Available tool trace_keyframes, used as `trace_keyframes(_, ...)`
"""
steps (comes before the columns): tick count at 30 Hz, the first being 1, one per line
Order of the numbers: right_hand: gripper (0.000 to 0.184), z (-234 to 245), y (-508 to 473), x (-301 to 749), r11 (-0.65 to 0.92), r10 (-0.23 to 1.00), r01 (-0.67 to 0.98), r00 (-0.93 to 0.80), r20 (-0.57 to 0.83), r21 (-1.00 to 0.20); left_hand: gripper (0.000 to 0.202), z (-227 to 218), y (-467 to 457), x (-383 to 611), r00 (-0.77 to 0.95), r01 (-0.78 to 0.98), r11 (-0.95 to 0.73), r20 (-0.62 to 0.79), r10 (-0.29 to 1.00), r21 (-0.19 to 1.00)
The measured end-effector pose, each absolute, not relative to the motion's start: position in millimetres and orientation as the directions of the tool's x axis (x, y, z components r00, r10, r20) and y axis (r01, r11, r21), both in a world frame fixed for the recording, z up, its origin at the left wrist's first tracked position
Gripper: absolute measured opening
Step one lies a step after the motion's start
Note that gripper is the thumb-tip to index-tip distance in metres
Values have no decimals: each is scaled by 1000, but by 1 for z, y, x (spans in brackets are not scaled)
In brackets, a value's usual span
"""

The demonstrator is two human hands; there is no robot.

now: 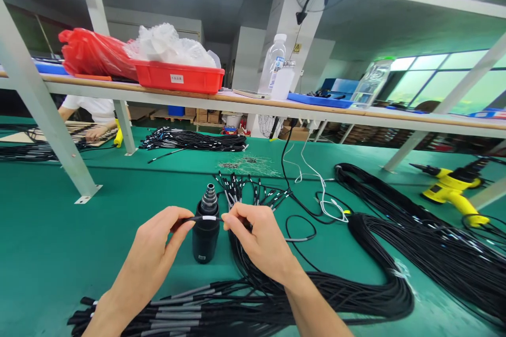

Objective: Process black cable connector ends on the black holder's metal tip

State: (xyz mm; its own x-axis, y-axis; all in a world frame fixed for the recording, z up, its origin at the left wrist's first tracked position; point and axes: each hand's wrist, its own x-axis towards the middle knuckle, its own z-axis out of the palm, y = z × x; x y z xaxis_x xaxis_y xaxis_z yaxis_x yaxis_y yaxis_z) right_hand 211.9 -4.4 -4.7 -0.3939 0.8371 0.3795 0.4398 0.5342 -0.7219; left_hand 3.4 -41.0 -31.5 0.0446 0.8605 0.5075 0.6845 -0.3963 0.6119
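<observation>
Between my two hands a black cable [201, 218] with a white sleeve is stretched level. My left hand [162, 239] pinches its left end, and my right hand [253, 231] pinches it just right of the white part. Directly behind the cable stands a black heat gun [205, 245], upright with its stepped metal nozzle pointing up. Black cables [233, 189] with white-marked ends fan out behind my right hand. More cables with grey sleeves [177, 314] lie below my hands, partly hidden by my forearms.
A yellow heat gun [450, 187] lies at the right beside thick cable bundles [427, 242]. Another bundle [193, 139] lies farther back. A shelf overhead holds a red bin [179, 78] and bottles [275, 63]. At the far left a person's hand [97, 132] rests near cables.
</observation>
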Motion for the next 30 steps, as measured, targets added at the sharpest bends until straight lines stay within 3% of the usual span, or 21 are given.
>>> trace_keyframes(6, 20, -12, -14, 217, 437, 867, 314, -395, 302, -843, 25, -34, -53, -2, 14, 596, -284, 344, 939, 751)
trace_keyframes(12, 11, -25, -21, 223, 400, 869, 301, -423, 255, -866, 27, -41, -57, 3, -49, 566, -248, 333, 942, 786)
trace_keyframes(19, 11, -35, -30, 254, 397, 829, 185, -493, 264, -899, 29, -59, -70, -13, 159, 495, -228, 170, 973, 839)
trace_keyframes(21, 10, -40, -25, 265, 363, 874, 109, -384, 297, -926, 32, -70, -69, -19, 175, 508, -172, 94, 980, 844)
trace_keyframes(24, 14, -49, -6, 278, 356, 935, 45, -31, 354, -934, 32, -93, -63, -24, 219, 590, -98, -42, 975, 801)
trace_keyframes(26, 21, -55, 15, 284, 352, 913, 81, 190, 361, -932, 33, -110, -61, -25, 249, 671, -78, -125, 961, 737)
trace_keyframes(30, 41, -72, 64, 289, 299, 895, 172, 291, 339, -939, 35, -139, -58, -27, 287, 803, -87, -255, 923, 589)
